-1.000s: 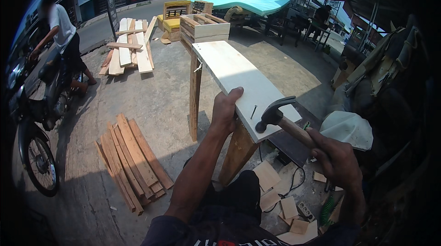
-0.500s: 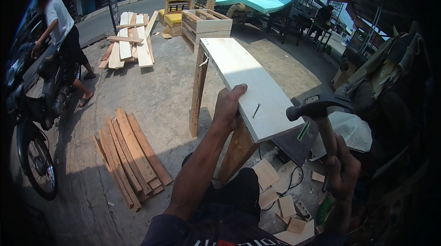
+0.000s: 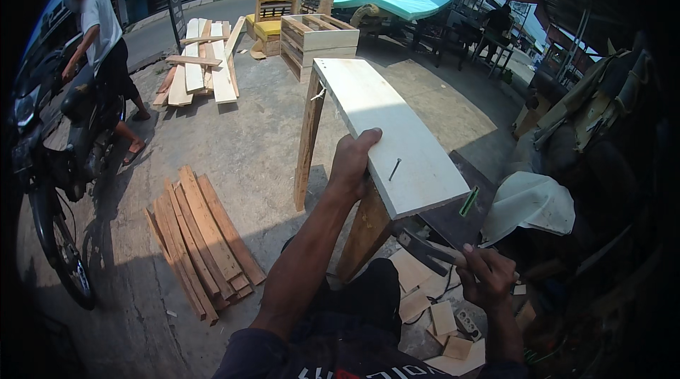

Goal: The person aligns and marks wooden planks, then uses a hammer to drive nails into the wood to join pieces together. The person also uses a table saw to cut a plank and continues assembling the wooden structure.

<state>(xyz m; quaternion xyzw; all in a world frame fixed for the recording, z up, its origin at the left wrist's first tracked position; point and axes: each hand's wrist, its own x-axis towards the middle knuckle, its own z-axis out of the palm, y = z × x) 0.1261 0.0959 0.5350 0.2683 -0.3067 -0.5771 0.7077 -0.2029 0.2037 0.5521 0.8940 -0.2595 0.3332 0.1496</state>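
Note:
A whitish wooden board [image 3: 414,149] lies across brown upright planks [image 3: 309,145], forming a frame in front of me. My left hand [image 3: 352,164] is closed around the board's left edge, thumb on top. A nail [image 3: 394,169] stands up from the board's near part, slightly tilted, well to the right of that thumb. My right hand [image 3: 487,274] is closed on the handle of a claw hammer [image 3: 421,251]. The hammer head is low, beneath the board's near end and apart from it.
Brown wood strips [image 3: 205,237] lie on the ground at left. Offcuts [image 3: 443,317] and a power strip [image 3: 467,324] lie below my right hand. More planks [image 3: 205,67], a wooden crate frame [image 3: 329,39] and a motorbike [image 3: 60,159] with a person [image 3: 99,39] beside it stand farther off.
My right hand has brought the hammer down and left, from above the board's right corner to below its near end. My left hand stays on the board. The person by the motorbike has shifted slightly.

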